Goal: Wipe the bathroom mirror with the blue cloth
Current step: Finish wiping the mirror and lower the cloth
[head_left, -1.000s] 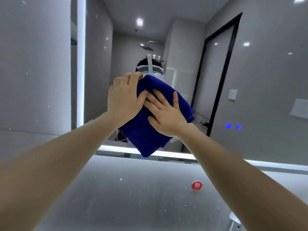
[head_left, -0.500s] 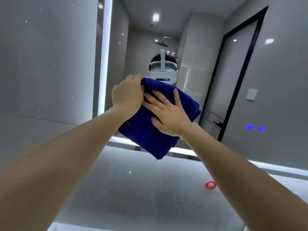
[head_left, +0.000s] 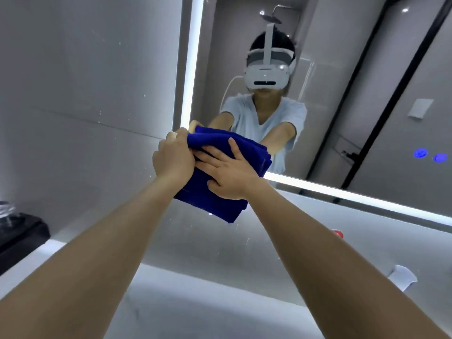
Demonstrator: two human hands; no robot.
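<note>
- Blue and folded, the cloth (head_left: 212,204) is lying against the lower left corner of the mirror (head_left: 367,69). Its top edge is meeting its own reflection in the glass.
- The cloth's lower corner is hanging past the mirror's bottom edge, over the grey wall (head_left: 73,94).
- The left hand (head_left: 173,155) is gripping the cloth's upper left edge, with fingers curling over the top fold and knuckles facing the camera.
- The right hand (head_left: 227,172) is pressing flat on the front of the cloth. Its fingers are straight and spread, pointing up and left, and their tips are lying just beside the left hand.
- Both bare forearms are stretching up from the bottom of the view toward the cloth.
- A light strip (head_left: 193,69) is glowing along the mirror's left side and along its bottom edge.
- The mirror is showing the person in a white headset (head_left: 267,74) and a pale shirt, with both arms reaching toward the cloth.
- A black door frame (head_left: 371,118) and a shower head (head_left: 271,18) are also showing in the reflection.
- Two blue lights (head_left: 420,152) are glowing on the glass at the right.
- A red sticker (head_left: 337,233) is sitting on the wall below the mirror, partly hidden by the right forearm.
- A black object (head_left: 22,231) is sitting at the left edge and a white one (head_left: 401,277) at the lower right. I cannot tell what either is.
</note>
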